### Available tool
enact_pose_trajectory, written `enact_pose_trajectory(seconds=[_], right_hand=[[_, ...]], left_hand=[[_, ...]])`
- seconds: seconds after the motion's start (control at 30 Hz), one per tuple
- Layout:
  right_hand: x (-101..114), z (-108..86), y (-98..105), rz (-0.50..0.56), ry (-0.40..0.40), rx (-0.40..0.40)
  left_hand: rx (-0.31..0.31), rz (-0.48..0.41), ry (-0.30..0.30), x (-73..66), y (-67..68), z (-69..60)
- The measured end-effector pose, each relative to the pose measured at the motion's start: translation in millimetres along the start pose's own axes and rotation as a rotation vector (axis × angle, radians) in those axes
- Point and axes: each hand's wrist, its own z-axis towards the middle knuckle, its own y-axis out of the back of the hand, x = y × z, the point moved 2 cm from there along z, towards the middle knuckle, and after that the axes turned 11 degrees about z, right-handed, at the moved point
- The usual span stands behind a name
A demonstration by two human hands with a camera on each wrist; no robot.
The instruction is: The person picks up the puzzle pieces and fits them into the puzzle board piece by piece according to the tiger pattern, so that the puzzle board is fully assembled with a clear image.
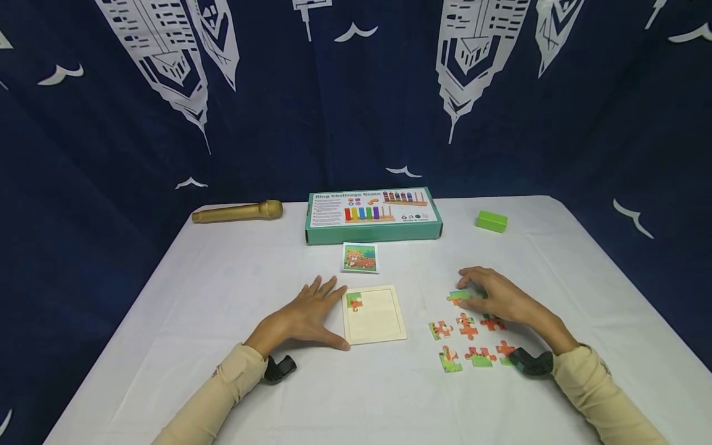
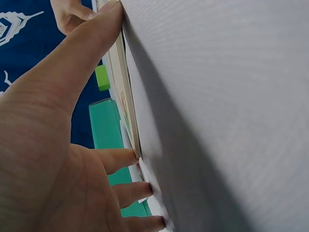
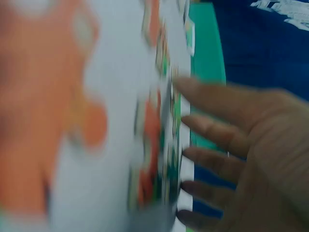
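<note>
The left hand [image 1: 311, 314] lies with fingers spread at the left edge of a square wooden tray [image 1: 376, 340]; its thumb and index finger touch the frame, as the left wrist view also shows. One puzzle piece [image 1: 354, 301] lies in the tray's upper left corner. The right hand [image 1: 500, 295] hovers over the upper row of loose pieces, thumb and fingers apart around a green and orange piece [image 1: 457, 296]; contact with it cannot be told. Below are several more pieces, among them one at the left [image 1: 441, 330] and one at the bottom [image 1: 481, 357].
Behind the tray lies a tiger picture card [image 1: 360, 258], with a green game box [image 1: 374, 233] behind it. A gold microphone-shaped object [image 1: 238, 212] is at the back left, a green block [image 1: 491, 221] at the back right. A dark blue curtain [image 1: 334, 111] hangs behind the table.
</note>
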Motion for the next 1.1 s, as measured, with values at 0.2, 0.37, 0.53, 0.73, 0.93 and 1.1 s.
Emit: enact_pose_trajectory(seconds=[0.2,0.37,0.53,0.73,0.93,1.1], right_hand=[[-4.8,-5.1,4.1,0.037,0.008,0.033],[-6.9,-4.6,3.9,0.028,0.021,0.021],[-7.6,-3.4,3.5,0.013,0.020,0.006],[-6.2,-1.6,4.6,0.018,-0.002,-0.009],[0.3,-0.5,10.6,0.023,-0.007,-0.038],[7.5,4.6,14.0,0.057,0.005,-0.057]], left_hand=[[0.001,-0.001,-0.002,-1.9,0.6,-0.6],[0.003,0.006,0.001,-2.0,0.3,-0.2],[0.006,0.008,0.004,-1.4,-0.2,0.1],[0.002,0.014,0.005,-1.1,-0.2,-0.2],[0.004,0.016,0.004,-1.8,0.8,-0.4],[0.002,0.017,0.004,-1.8,1.6,0.0]])
